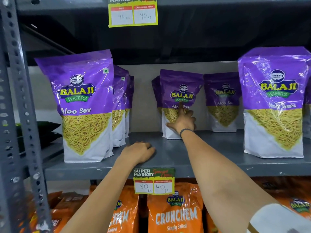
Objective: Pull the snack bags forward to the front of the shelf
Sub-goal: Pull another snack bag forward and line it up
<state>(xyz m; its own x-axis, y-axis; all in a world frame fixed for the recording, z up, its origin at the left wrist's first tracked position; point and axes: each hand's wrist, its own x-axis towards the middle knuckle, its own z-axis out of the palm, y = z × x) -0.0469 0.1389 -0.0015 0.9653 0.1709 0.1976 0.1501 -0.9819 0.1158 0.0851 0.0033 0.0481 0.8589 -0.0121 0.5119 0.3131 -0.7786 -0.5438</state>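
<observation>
— Why's one arm stretched so far in?

— The right hand (182, 122) is after the middle Aloo Sev bag (180, 101), which stands deep on the grey shelf (210, 153), close to the back panel (146, 98). Fingers are spread flat against its front, forefinger pointing up the pack and thumb out along its lower left. From here I can't tell whether anything hooks round the back, so I'd call it an open hand laid on the bag, not a closed grip

— And the other hand?

— The left hand (139, 152) rests knuckles-up on the bare shelf near the front edge, fingers curled loosely under, holding nothing. Looks like a prop while reaching, I'd guess

— Which bags are already forward?

— The left front bag (85, 106) and the right front bag (274, 101) stand upright near the lip, the left one with more packs lined up behind it. Another rear bag (222, 101) sits just right of the one being touched, equally far back

— So the middle is what's left?

— Seems so. That gap above the price tag (154, 181) is where it ought to go
</observation>
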